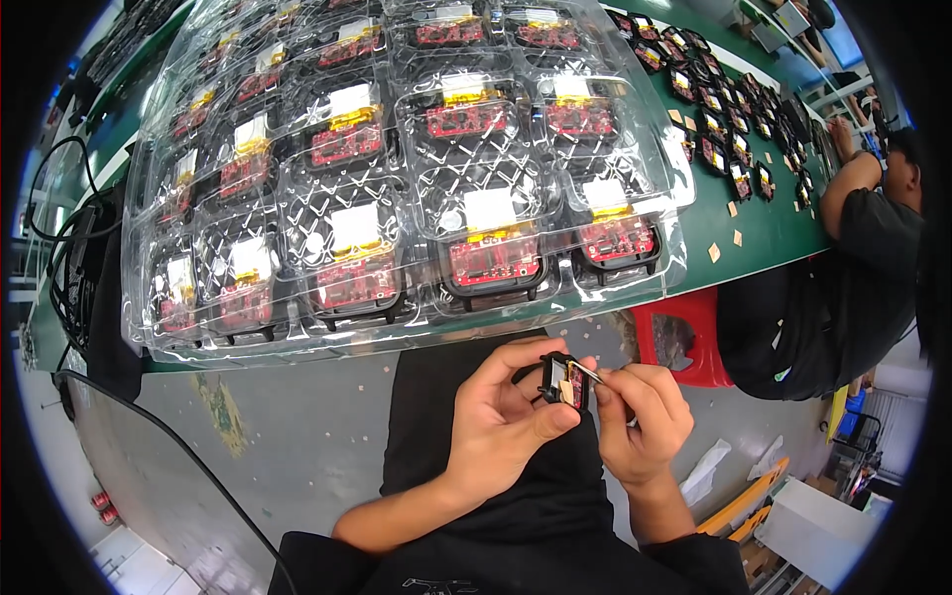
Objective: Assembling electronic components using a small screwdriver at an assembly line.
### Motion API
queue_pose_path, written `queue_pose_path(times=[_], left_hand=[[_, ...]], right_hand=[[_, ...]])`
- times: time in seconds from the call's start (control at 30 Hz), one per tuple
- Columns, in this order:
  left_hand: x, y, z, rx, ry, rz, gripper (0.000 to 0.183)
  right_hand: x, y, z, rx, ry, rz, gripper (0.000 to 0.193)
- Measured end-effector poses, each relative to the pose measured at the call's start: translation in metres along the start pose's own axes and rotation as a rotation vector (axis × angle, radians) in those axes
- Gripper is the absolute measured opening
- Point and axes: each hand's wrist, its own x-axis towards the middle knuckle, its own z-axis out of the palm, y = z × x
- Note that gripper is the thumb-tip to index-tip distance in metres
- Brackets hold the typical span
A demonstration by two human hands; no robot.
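Note:
My left hand (pixel 506 407) is closed around a small black-framed device (pixel 567 385) with a red circuit board, holding it tilted above my lap. A small tan piece (pixel 567 391) lies on the device near my left thumb. In my right hand (pixel 645 416) I pinch slim metal tweezers (pixel 587 372), whose tip is at the upper part of the device. Whether the tip touches the board cannot be made out. Above my hands, on the table, a stack of clear plastic trays (pixel 416 332) holds several similar devices with red boards, white blocks and yellow tape.
The green table (pixel 764 238) carries many more black devices (pixel 709 99) and loose tan pieces (pixel 737 238) at the right. A co-worker (pixel 853 268) sits there beside a red stool (pixel 699 337). Black cables (pixel 74 238) hang at the left.

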Motion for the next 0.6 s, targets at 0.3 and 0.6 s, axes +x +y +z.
queue_pose_path(times=[0.3,0.6], left_hand=[[0.006,0.012,-0.002,0.162,-0.057,-0.009,0.054],[0.001,0.01,0.0,0.044,0.026,-0.061,0.054]], right_hand=[[0.003,0.012,-0.003,-0.183,0.067,-0.237,0.021],[-0.003,0.011,-0.001,-0.218,0.075,-0.28,0.023]])
